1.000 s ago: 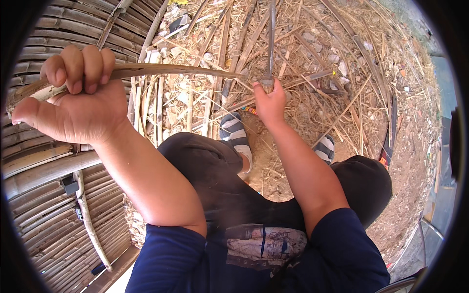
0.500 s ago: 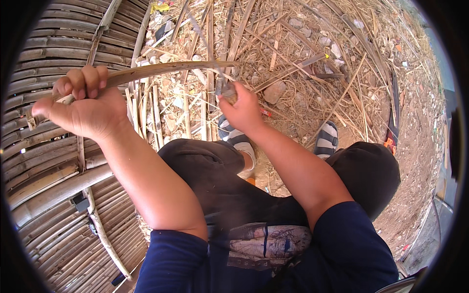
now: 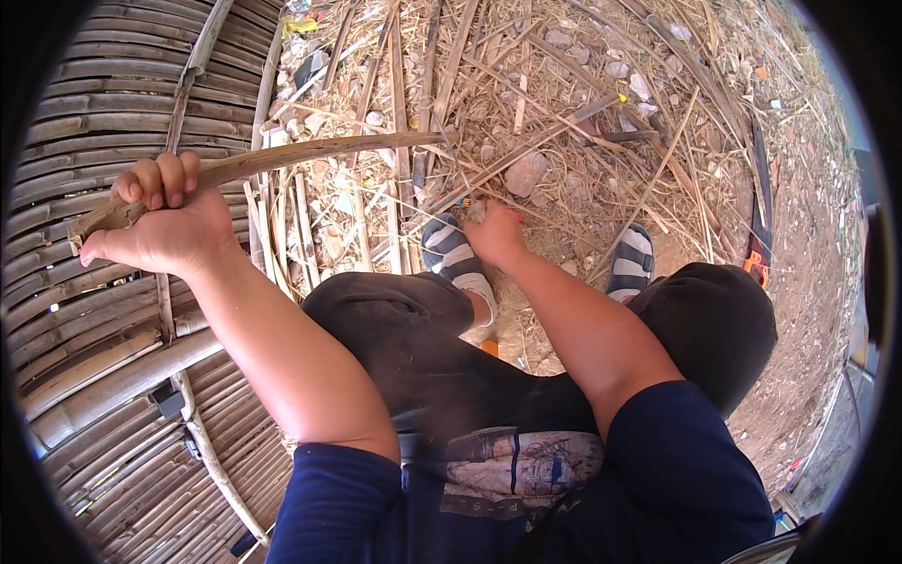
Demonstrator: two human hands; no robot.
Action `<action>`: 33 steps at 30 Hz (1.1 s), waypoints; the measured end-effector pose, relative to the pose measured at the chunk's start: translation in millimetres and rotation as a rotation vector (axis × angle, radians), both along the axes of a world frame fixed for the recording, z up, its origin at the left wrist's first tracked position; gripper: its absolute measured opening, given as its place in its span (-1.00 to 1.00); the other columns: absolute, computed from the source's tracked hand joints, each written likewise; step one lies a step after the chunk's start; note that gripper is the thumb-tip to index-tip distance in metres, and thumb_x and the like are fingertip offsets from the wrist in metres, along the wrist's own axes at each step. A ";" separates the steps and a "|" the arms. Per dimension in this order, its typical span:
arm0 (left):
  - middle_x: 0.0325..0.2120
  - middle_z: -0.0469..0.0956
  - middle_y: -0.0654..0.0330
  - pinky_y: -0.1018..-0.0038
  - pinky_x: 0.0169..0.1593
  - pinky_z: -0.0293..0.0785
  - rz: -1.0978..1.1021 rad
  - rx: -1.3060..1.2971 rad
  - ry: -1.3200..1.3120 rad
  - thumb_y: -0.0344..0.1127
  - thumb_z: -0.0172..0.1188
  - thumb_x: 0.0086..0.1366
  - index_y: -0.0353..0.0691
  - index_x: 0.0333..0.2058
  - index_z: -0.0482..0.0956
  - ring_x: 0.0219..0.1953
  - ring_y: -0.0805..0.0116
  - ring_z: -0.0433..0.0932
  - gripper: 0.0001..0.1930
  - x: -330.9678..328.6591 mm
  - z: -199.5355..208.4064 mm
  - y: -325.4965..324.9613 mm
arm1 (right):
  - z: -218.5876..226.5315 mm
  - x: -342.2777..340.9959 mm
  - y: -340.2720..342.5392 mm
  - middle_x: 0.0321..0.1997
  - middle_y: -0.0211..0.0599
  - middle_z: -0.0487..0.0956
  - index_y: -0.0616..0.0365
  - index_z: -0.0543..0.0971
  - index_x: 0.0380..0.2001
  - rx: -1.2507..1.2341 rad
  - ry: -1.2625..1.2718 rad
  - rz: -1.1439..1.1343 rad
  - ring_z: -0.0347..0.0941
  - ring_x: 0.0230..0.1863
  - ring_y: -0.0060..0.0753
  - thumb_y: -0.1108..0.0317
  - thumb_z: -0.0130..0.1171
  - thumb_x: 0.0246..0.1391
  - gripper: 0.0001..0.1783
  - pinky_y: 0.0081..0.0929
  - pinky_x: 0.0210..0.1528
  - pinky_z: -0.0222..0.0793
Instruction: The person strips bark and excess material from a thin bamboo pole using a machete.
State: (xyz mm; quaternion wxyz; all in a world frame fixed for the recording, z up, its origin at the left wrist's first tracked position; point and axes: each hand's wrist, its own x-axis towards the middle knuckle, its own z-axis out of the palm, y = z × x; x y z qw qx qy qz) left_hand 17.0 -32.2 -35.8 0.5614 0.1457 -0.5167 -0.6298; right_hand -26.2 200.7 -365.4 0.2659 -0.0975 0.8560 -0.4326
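Note:
My left hand [image 3: 174, 211] is raised at the left, its fingers curled over a long, curved strip of split bamboo [image 3: 310, 154]. The bamboo's cut near end sticks out past my thumb, and its far end points right over the littered ground. Low in front of my left foot, my right hand [image 3: 495, 235] is closed round the handle of a knife. Its long thin blade shows as a grey streak in the earlier frame; now it is smeared and hard to pick out. A small blue and orange patch [image 3: 460, 203] shows beside that hand.
A bamboo slat wall [image 3: 94, 122] rises close on the left. Split bamboo strips [image 3: 399, 122], straw and stones litter the ground ahead, including a large stone [image 3: 526, 175]. My sandalled feet [image 3: 631, 258] stand apart. A dark tool with an orange part [image 3: 756, 263] lies at the right.
My right hand has swung down and toward me with the knife, away from the bamboo strip. The strip in my left hand has dropped slightly.

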 end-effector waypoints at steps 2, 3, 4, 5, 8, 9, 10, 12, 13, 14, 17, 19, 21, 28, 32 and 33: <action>-0.68 0.05 0.35 0.46 -0.45 -0.05 -0.039 -0.018 -0.005 0.76 -0.50 0.17 -0.07 -0.55 0.21 -0.62 0.42 -0.07 -0.12 0.2 -1.1 0.4 | 20.7 -6.0 -6.4 -0.21 0.21 0.64 0.31 0.54 -0.09 -0.123 -0.002 0.003 0.61 -0.11 0.17 0.21 0.27 0.00 -0.54 -0.01 -0.04 0.49; -0.68 0.05 0.35 0.46 -0.45 -0.06 -0.033 -0.019 -0.011 0.76 -0.50 0.16 -0.07 -0.56 0.21 -0.62 0.42 -0.07 -0.11 -0.9 -0.5 1.7 | 36.0 -8.5 -12.0 -0.21 0.20 0.65 0.32 0.54 -0.10 -0.182 -0.004 0.007 0.62 -0.13 0.16 0.21 0.27 0.00 -0.54 -0.03 -0.06 0.50; -0.68 0.04 0.35 0.47 -0.45 -0.06 -0.035 -0.019 -0.016 0.77 -0.49 0.15 -0.07 -0.56 0.21 -0.62 0.42 -0.07 -0.11 -4.3 0.3 4.6 | 48.2 -11.6 -20.1 -0.23 0.18 0.65 0.32 0.55 -0.10 -0.245 0.006 0.035 0.62 -0.16 0.15 0.21 0.27 0.01 -0.55 -0.06 -0.10 0.50; -0.67 0.05 0.35 0.47 -0.45 -0.06 -0.045 -0.018 -0.013 0.77 -0.48 0.15 -0.06 -0.55 0.21 -0.62 0.43 -0.07 -0.11 -5.4 0.5 4.5 | 61.7 -13.4 -29.7 -0.25 0.16 0.65 0.32 0.55 -0.10 -0.308 0.016 0.064 0.63 -0.20 0.15 0.22 0.27 0.02 -0.55 -0.08 -0.13 0.51; -0.66 0.06 0.36 0.47 -0.45 -0.05 -0.009 -0.014 -0.010 0.77 -0.48 0.16 -0.04 -0.53 0.22 -0.61 0.45 -0.06 -0.13 -2.8 -0.7 1.7 | 109.5 -11.8 -45.3 -0.27 0.13 0.66 0.32 0.52 -0.06 -0.444 0.051 0.257 0.63 -0.24 0.15 0.23 0.29 0.03 -0.53 -0.08 -0.18 0.52; -0.66 0.06 0.36 0.47 -0.44 -0.04 0.035 -0.010 -0.007 0.76 -0.49 0.18 -0.04 -0.52 0.22 -0.61 0.45 -0.06 -0.14 -4.6 -0.7 4.6 | 108.9 -8.9 -49.3 -0.27 0.13 0.66 0.32 0.51 -0.04 -0.454 0.083 0.296 0.64 -0.24 0.16 0.24 0.29 0.03 -0.52 -0.07 -0.17 0.53; -0.66 0.06 0.36 0.47 -0.44 -0.04 0.082 -0.006 -0.005 0.74 -0.50 0.19 -0.04 -0.52 0.22 -0.61 0.45 -0.06 -0.14 -5.7 -1.7 6.5 | 106.0 -6.0 -51.5 -0.27 0.13 0.66 0.32 0.50 -0.02 -0.465 0.115 0.338 0.64 -0.24 0.17 0.25 0.30 0.03 -0.51 -0.07 -0.17 0.53; -0.66 0.07 0.36 0.47 -0.42 -0.02 0.234 0.009 -0.020 0.71 -0.52 0.24 -0.03 -0.51 0.22 -0.61 0.45 -0.05 -0.16 -10.1 -2.1 12.5 | 71.9 8.7 -46.8 -0.21 0.17 0.65 0.26 0.50 -0.04 -0.347 0.030 0.203 0.60 -0.13 0.23 0.27 0.27 0.04 -0.56 -0.02 -0.09 0.52; -0.66 0.08 0.36 0.47 -0.42 -0.01 0.312 0.014 -0.027 0.69 -0.54 0.26 -0.03 -0.51 0.21 -0.60 0.45 -0.05 -0.17 -11.0 -1.3 13.8 | 49.7 15.4 -43.3 -0.18 0.19 0.64 0.23 0.50 -0.04 -0.289 -0.012 0.139 0.59 -0.08 0.27 0.28 0.25 0.05 -0.58 0.00 -0.05 0.52; -0.66 0.08 0.36 0.46 -0.41 0.00 0.320 0.029 -0.028 0.67 -0.54 0.27 -0.03 -0.51 0.21 -0.60 0.44 -0.04 -0.18 -10.1 -1.2 11.3 | 26.6 11.9 -32.1 -0.16 0.19 0.65 0.23 0.50 -0.03 -0.157 -0.056 0.138 0.59 -0.06 0.25 0.28 0.25 0.05 -0.57 -0.01 -0.02 0.52; -0.65 0.10 0.36 0.46 -0.42 0.01 0.357 0.052 -0.025 0.64 -0.56 0.31 -0.04 -0.49 0.21 -0.59 0.44 -0.03 -0.20 -4.7 -1.7 3.4 | 0.7 -7.2 -10.6 -0.18 0.20 0.65 0.30 0.51 -0.04 0.017 -0.069 0.127 0.60 -0.07 0.24 0.27 0.26 0.03 -0.55 -0.03 -0.02 0.52; -0.64 0.11 0.35 0.46 -0.43 0.01 0.388 0.050 -0.019 0.64 -0.55 0.31 -0.05 -0.48 0.21 -0.58 0.44 -0.03 -0.20 -6.9 -1.8 6.4 | 4.6 -8.9 -11.3 -0.20 0.21 0.66 0.33 0.52 -0.07 -0.029 -0.044 0.109 0.61 -0.10 0.24 0.27 0.26 0.02 -0.56 -0.03 -0.05 0.52; -0.63 0.11 0.34 0.47 -0.43 0.01 0.420 0.092 -0.016 0.64 -0.54 0.31 -0.06 -0.47 0.21 -0.58 0.43 -0.03 -0.20 -10.6 -3.2 6.6 | 32.7 -3.9 -22.3 -0.23 0.22 0.65 0.33 0.52 -0.11 -0.160 -0.029 0.100 0.62 -0.13 0.24 0.27 0.26 0.01 -0.58 -0.02 -0.08 0.52; -0.61 0.13 0.31 0.46 -0.45 0.04 0.558 0.143 -0.034 0.63 -0.51 0.32 -0.08 -0.45 0.20 -0.57 0.40 -0.03 -0.20 -10.8 -2.6 10.1 | 69.2 13.6 -54.7 -0.22 0.15 0.64 0.25 0.48 -0.05 -0.393 0.062 0.325 0.60 -0.12 0.23 0.28 0.22 0.06 -0.59 0.03 -0.08 0.50; -0.61 0.13 0.31 0.45 -0.46 0.06 0.666 0.251 -0.035 0.60 -0.48 0.35 -0.09 -0.45 0.20 -0.57 0.39 -0.03 -0.22 -8.0 -3.3 2.7 | 17.1 8.9 -26.4 -0.16 0.16 0.64 0.21 0.46 0.03 -0.164 -0.023 0.250 0.59 -0.07 0.22 0.28 0.21 0.08 -0.55 0.06 -0.04 0.49; -0.61 0.14 0.31 0.45 -0.46 0.06 0.679 0.267 -0.034 0.60 -0.48 0.35 -0.09 -0.45 0.21 -0.57 0.39 -0.02 -0.22 -7.0 -3.7 -1.3 | 8.3 7.3 -23.0 -0.15 0.17 0.64 0.21 0.47 0.03 -0.131 -0.015 0.215 0.59 -0.07 0.22 0.28 0.21 0.08 -0.55 0.06 -0.03 0.49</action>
